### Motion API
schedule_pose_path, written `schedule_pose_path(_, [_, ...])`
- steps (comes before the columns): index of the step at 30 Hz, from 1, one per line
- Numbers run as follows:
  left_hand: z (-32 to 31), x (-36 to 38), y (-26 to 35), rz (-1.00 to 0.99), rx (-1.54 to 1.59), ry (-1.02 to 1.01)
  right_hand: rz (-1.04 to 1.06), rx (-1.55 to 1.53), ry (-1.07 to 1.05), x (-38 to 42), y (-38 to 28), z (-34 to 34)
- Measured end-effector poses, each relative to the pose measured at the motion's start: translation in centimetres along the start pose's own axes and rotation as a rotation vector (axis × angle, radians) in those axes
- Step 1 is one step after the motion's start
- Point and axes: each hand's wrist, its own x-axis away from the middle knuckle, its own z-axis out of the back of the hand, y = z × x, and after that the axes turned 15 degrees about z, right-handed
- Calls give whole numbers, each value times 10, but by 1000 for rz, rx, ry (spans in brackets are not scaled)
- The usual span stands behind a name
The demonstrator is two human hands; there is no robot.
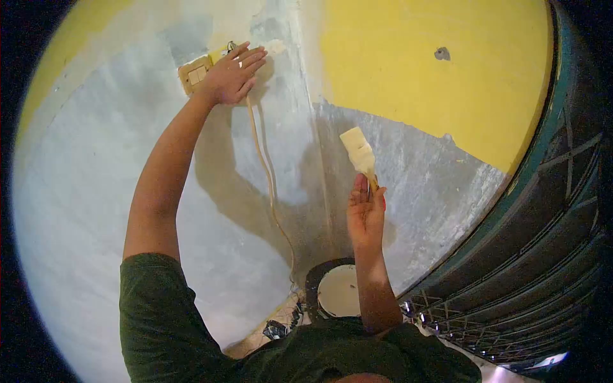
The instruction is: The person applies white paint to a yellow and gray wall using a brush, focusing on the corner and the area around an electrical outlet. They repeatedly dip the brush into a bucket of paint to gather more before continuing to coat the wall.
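My right hand (366, 214) grips a paintbrush (358, 149) by its handle, bristles up and coated with thick cream paint. The brush is in front of the grey lower part of the wall, right of the corner. Up at the left, my left hand (234, 75) is spread with fingers stretched out against the wall, beside a light switch (196, 75). Short dark wires (232, 46) show just above its fingers. From beneath that hand a pale cable (263, 159) hangs down the wall. What lies under the palm is hidden.
A round bucket (339, 290) with pale paint stands low in the corner. Dark clutter (276, 330) lies on the floor left of it. A dark ribbed shutter (511, 274) borders the right side. The yellow wall (396, 57) has a small grey patch (442, 53).
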Motion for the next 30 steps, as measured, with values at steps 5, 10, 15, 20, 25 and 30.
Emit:
schedule_pose_path(5, [-2, 4, 3, -2, 29, 32, 22, -25, -29, -8, 12, -20])
schedule_pose_path(10, [-6, 3, 0, 15, 94, 28, -17, 83, -69, -36, 22, -32])
schedule_pose_path(15, [7, -1, -18, -45, 113, -194, 40, 134, -126, -70, 42, -73])
schedule_pose_path(20, [-7, 0, -20, -36, 177, 172, 112, 232, -222, -107, 58, -128])
schedule_pose_path(25, [-11, 3, -20, 37, 252, 174, 179, 818, -624, -145, 74, -216])
schedule_pose_path(30, [-16, 2, -24, 65, 311, 151, 651, 1518, -1186, -179, 108, -315])
